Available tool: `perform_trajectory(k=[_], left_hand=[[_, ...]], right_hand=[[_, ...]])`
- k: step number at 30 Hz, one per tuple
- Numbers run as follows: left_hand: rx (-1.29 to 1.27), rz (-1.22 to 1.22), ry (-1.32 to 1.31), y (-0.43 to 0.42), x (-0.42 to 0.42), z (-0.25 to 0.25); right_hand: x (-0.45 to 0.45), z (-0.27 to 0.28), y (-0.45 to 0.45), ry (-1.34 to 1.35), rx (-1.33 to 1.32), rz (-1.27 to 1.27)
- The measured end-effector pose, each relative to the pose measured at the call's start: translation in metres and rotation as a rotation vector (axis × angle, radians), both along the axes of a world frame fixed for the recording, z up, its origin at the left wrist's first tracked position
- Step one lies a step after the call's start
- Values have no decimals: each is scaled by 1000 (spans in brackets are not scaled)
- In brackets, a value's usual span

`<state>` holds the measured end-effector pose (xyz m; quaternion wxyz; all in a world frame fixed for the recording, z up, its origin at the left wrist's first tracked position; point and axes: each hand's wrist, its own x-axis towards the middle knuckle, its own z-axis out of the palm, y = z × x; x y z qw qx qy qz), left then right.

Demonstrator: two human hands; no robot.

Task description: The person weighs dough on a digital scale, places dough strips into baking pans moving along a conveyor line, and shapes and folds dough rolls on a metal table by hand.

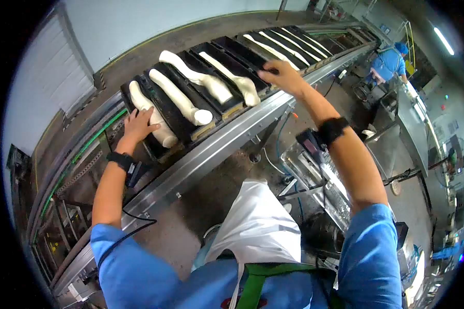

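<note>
Long, cream-coloured, curved pieces with thick ends lie in black trays on a conveyor. My left hand (138,125) rests with fingers spread on the nearest-left piece (162,133), touching it without wrapping round it. Beside it lies a second thick piece (172,95) with a flat, round end. Further along are a wavy piece (214,87) and a club-ended piece (247,90). My right hand (283,76) hovers over the trays near a black tray (237,51). Its fingers are loosely bent and apart, with nothing visible in them.
The conveyor's metal rail (227,131) runs diagonally in front of me. Further trays hold thin cream strips (294,51). A metal stand (314,185) is below my right arm. A co-worker in blue (389,64) is at the far right by a bench.
</note>
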<state>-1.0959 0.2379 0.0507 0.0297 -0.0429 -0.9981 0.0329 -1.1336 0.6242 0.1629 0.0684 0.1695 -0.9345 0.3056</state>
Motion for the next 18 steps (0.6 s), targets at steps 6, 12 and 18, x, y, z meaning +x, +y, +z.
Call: perform_trajectory(k=[6, 12, 18], left_hand=[[177, -235, 232, 16, 19, 32], [-32, -322, -234, 31, 4, 41], [-164, -168, -117, 0, 6, 33]], right_hand=[[80, -82, 146, -99, 654, -40], [201, -138, 328, -474, 778, -267], [275, -136, 349, -446, 463, -479]])
